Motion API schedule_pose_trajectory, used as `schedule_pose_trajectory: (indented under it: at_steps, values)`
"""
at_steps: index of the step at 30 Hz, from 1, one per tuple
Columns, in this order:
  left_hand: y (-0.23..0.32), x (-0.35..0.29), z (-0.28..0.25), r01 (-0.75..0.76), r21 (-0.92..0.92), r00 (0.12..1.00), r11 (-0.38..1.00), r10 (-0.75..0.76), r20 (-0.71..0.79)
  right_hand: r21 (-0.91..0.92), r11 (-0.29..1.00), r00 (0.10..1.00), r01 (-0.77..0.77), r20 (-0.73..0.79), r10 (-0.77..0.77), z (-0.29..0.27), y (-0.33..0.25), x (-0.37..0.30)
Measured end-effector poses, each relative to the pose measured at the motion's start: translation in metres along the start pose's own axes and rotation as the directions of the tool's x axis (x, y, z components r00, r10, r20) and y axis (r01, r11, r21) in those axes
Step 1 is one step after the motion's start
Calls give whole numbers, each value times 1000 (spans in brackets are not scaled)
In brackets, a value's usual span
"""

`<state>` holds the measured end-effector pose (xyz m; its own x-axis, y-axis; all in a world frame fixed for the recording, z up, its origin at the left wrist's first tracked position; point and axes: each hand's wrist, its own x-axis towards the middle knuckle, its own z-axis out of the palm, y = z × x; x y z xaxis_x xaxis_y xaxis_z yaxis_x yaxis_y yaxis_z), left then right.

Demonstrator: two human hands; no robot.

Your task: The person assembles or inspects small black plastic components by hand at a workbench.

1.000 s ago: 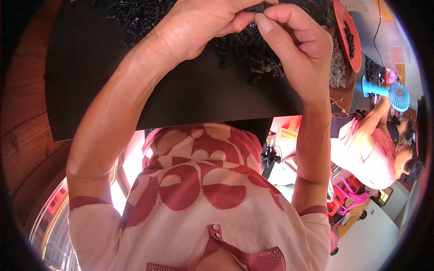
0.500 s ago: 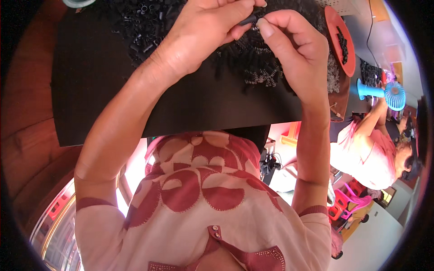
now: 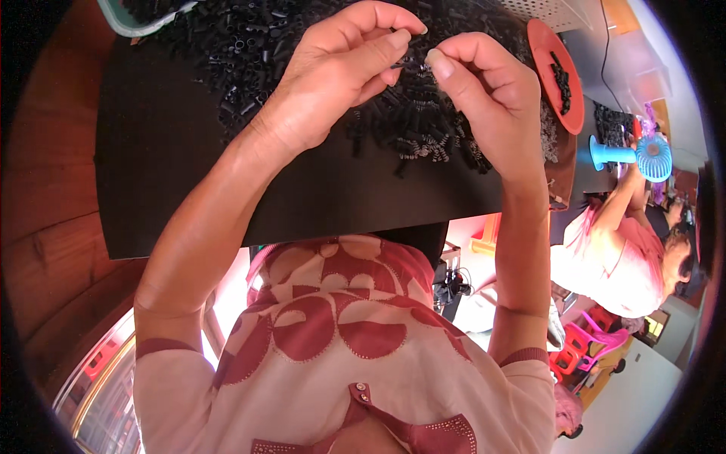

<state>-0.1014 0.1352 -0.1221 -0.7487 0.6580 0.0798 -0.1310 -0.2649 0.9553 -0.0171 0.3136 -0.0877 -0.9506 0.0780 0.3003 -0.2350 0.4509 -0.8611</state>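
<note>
My left hand [image 3: 333, 72] is raised over the far part of the dark tabletop, thumb and fingers pinched around a small black tube that is mostly hidden by the fingers. Close beside it, my right hand [image 3: 491, 91] has thumb and forefinger pressed together. A tiny silvery coil, like a metal spring, shows at those fingertips. The fingertips of the two hands are a little apart. Beneath and beyond them spreads a heap of black tubes [image 3: 240, 57]. Nearer the right hand lie several black pieces with silvery coils [image 3: 425, 145].
An orange-red bowl [image 3: 538, 53] holding black pieces stands to the right, by a perforated pale basket [image 3: 556, 13]. A greenish tub [image 3: 128, 29] sits at far left. Further right are a blue fan [image 3: 653, 157] and a seated person [image 3: 605, 253]. The black table [image 3: 333, 193] has its edge near my body.
My hands have moved slightly apart, and the black tube between them shows less. The view has shifted, so more of the greenish tub appears at far left.
</note>
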Motion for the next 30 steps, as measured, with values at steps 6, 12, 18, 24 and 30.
schedule_pose_trajectory:
  at_steps: [6,12,18,24,30]
  values:
    - [-1,-1,1,-4,-2,1000,1000,4,-8,1,1000,1000,14,2,-14,0,-3,2]
    - [-7,1,-4,28,-115,999,993,-26,25,-2,1000,1000,14,10,-14,3,-2,2]
    - [-6,2,-1,40,-192,998,981,-29,58,-5,999,995,38,-95,-38,5,8,-2]
    - [-7,1,0,9,-205,999,979,1,51,-27,999,992,46,-118,-49,8,5,-3]
    - [-6,0,2,4,-231,998,973,10,57,-44,999,991,21,-128,-27,14,3,-4]
